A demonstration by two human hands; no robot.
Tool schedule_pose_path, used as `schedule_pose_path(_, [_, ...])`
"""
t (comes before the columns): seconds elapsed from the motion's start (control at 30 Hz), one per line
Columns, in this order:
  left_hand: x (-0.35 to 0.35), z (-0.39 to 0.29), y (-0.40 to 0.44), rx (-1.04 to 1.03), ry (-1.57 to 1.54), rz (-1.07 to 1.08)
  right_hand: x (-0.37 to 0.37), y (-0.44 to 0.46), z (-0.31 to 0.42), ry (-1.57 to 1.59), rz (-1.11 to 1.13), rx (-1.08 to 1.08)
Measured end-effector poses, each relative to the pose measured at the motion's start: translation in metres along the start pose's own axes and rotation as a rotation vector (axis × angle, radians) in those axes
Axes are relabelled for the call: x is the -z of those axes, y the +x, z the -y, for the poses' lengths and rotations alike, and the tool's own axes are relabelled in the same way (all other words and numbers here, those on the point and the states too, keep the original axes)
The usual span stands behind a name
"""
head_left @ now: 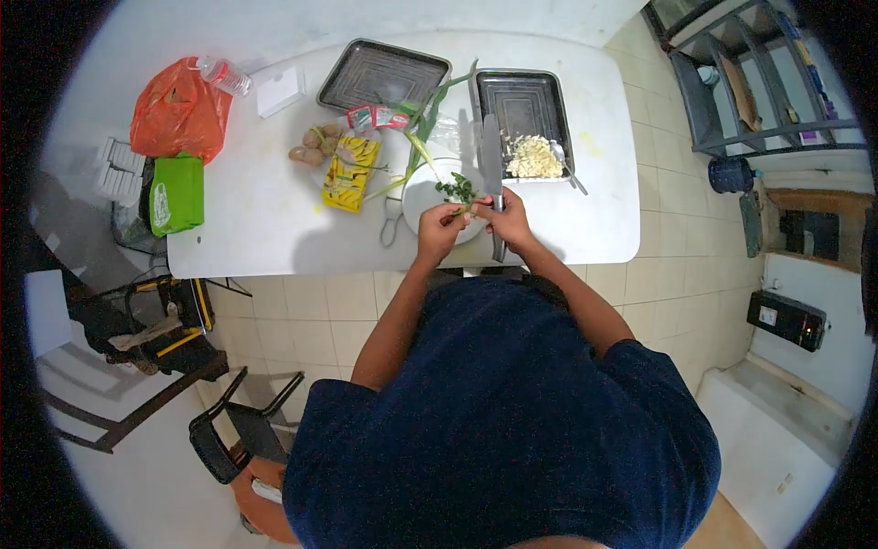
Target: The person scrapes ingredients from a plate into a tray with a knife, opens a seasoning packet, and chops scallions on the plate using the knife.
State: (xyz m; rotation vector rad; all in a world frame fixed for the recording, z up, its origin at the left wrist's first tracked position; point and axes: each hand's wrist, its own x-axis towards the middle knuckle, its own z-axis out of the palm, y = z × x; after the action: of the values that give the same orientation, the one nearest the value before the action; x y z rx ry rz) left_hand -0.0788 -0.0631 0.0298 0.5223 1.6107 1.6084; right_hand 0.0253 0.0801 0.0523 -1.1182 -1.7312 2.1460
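A bunch of leafy green herb (457,188) is over a white plate (422,194), between my two hands. My left hand (440,231) pinches its stems from the left. From the right, the fingertips of my right hand (508,222) close on the same stems. A large knife (493,156) points away from me, its dark handle at my right hand; I cannot tell whether that hand also grips it. Scissors (390,227) lie left of the plate. Beyond the plate is a long green leek-like stalk (430,119).
A dark baking tray (519,87) holds chopped pale pieces (535,157) and a spoon (576,177). Another tray (384,75) lies at the back. A yellow packet (351,174), brown potato-like vegetables (311,151), an orange bag (181,112) and a green bag (176,194) are leftward.
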Motion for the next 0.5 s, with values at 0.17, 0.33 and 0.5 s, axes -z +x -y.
schedule_pose_path(0.17, [0.002,-0.005,0.002,-0.077,0.179,-0.005,0.001,0.001,-0.002,-0.010,0.082,-0.022])
schedule_pose_path(0.33, [0.010,-0.017,0.002,0.164,-0.084,0.089,0.002,0.003,-0.001,-0.066,0.090,0.031])
schedule_pose_path(0.5, [0.011,-0.024,-0.006,0.206,-0.302,0.013,-0.002,0.003,0.001,-0.097,0.142,0.108])
